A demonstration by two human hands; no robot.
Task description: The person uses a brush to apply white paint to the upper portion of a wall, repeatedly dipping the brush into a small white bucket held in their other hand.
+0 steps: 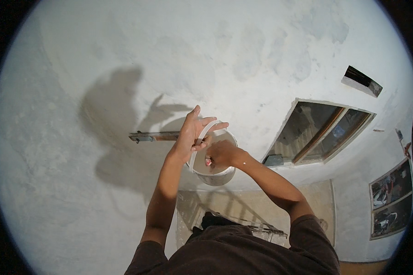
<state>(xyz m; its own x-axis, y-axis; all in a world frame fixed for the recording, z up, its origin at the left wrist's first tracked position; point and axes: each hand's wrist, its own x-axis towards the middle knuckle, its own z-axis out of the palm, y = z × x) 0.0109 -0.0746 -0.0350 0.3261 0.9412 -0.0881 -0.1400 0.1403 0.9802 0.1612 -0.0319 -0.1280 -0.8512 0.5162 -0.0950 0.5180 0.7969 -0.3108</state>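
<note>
A white bucket [218, 178] with cloudy liquid inside is in the middle of the head view, against the pale wall. My left hand [189, 135] is at its raised handle [195, 160], some fingers hooked round it and others stretched out. My right hand [222, 153] is down inside the bucket, fingers curled around a small pink object [209, 162] that is partly hidden. Behind my left hand, a narrow strip of wood and metal [153, 136] lies along the wall.
A metal railing-like frame [266, 231] is below me, over a beige surface [316, 201]. Rightward are a wood-framed window [314, 130], a small wall opening [360, 80] and another window [390, 199]. A brush-like tool [404, 142] is at the far right. Shadows fall on the left wall.
</note>
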